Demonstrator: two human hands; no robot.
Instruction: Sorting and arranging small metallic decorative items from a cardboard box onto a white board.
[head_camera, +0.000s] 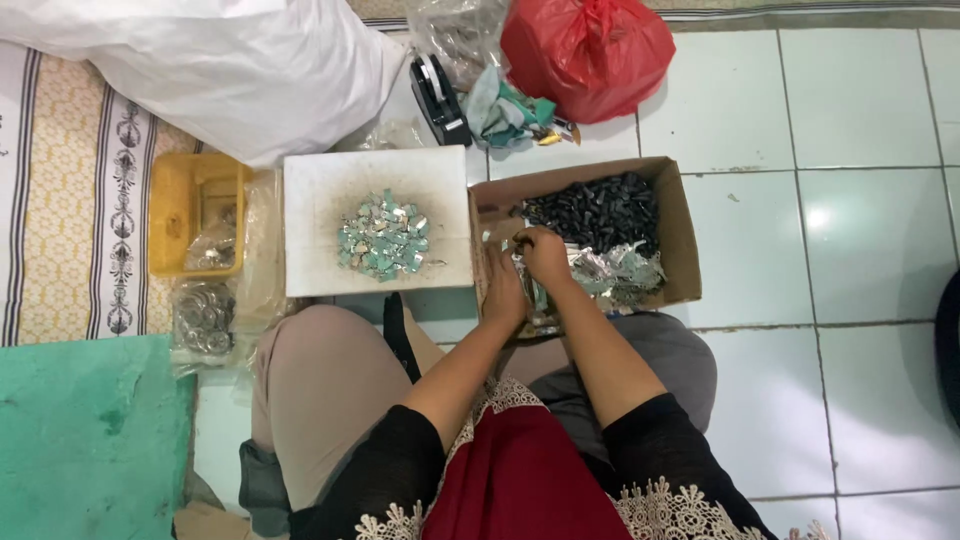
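Head view. Cardboard box (680, 230) on tiled floor (860, 200): dark pieces (600, 208) at back, silvery scraps (620, 272) in front. Left hand (503, 292) and right hand (545, 255) both in the scraps; finger closure cannot be told. White tray (310, 200) holds a small teal-and-silver heap (384, 236); much remains in the box. Grasped item hidden.

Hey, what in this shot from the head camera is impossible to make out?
- What the right hand pinches: too small, hidden by its fingers.
- Left hand: its fingertips sit behind the cardboard box wall, so any hold is unclear.
- Small dark pieces and silvery scraps in the box: too small to identify.
- Red bag and white sack: contents covered, tops cut by the upper edge.
- Yellow tray: contents blurred under clear plastic.
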